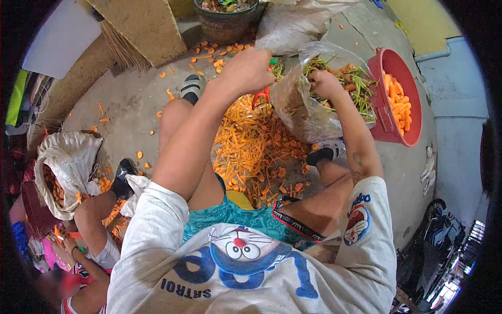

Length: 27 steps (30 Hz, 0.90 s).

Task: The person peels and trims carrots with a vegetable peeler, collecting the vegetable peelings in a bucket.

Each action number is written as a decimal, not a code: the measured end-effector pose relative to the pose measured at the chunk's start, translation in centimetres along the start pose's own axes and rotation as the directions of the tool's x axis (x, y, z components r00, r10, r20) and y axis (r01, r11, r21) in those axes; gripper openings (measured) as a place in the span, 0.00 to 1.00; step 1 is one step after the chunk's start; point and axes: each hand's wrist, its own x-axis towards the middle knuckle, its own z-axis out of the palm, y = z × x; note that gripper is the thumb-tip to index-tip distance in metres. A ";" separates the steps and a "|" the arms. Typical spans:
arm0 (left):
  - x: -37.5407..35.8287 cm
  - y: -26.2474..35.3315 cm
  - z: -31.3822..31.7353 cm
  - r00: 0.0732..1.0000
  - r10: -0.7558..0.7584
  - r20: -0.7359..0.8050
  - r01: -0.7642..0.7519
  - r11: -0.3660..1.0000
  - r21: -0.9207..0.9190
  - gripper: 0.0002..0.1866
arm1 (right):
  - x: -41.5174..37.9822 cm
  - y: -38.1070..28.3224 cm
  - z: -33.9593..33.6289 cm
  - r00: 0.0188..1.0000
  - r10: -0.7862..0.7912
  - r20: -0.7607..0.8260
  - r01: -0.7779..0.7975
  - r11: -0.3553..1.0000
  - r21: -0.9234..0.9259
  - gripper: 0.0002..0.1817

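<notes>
My left hand [248, 71] is closed in a fist beside the plastic bag; what it grips is hidden. Just below it is a red thing [261, 98], only partly visible. My right hand [325, 85] reaches into the mouth of the clear plastic bag [294, 107], its fingers curled among carrots with green stems [361, 86]; whether they hold one is hidden. Between my legs lies a heap of orange carrot peelings and cut ends [243, 149].
Right of the bag, a red bucket [377, 99] holds peeled carrots [398, 104]. A dark tub [226, 23] and a pale sack [298, 26] stand beyond. At left are a broom [123, 47], a white sack [68, 157] of carrots and another person's hand [65, 251] with a carrot.
</notes>
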 end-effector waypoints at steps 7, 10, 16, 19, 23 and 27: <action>-0.3 0.1 -0.5 1.000 -0.009 0.022 0.009 1.000 0.011 0.16 | -1.7 0.0 -0.3 0.973 0.180 0.147 -0.105 0.903 -0.417 0.19; -0.7 0.0 -0.7 1.000 0.008 0.004 -0.008 1.000 0.029 0.15 | -3.8 -0.2 -2.3 0.979 0.197 0.054 -0.165 0.919 -0.357 0.21; -1.1 1.3 -0.9 1.000 0.023 0.015 -0.023 1.000 -0.002 0.15 | -11.0 -1.3 -10.3 0.888 0.216 -0.407 -0.123 0.963 0.241 0.28; -1.4 2.6 -0.3 0.992 0.127 0.023 -0.124 0.988 -0.096 0.15 | -13.6 -6.0 -13.5 0.608 0.701 -0.373 0.179 0.337 0.924 0.25; -1.8 4.7 1.2 0.929 0.338 0.154 -0.295 0.923 -0.248 0.18 | -14.2 -9.3 -11.6 0.585 0.738 -0.337 0.449 0.051 0.892 0.13; -1.8 6.0 3.7 0.932 0.342 0.118 -0.303 0.917 -0.258 0.23 | -13.1 -12.9 -8.0 0.616 0.781 -0.102 0.541 -0.326 0.775 0.12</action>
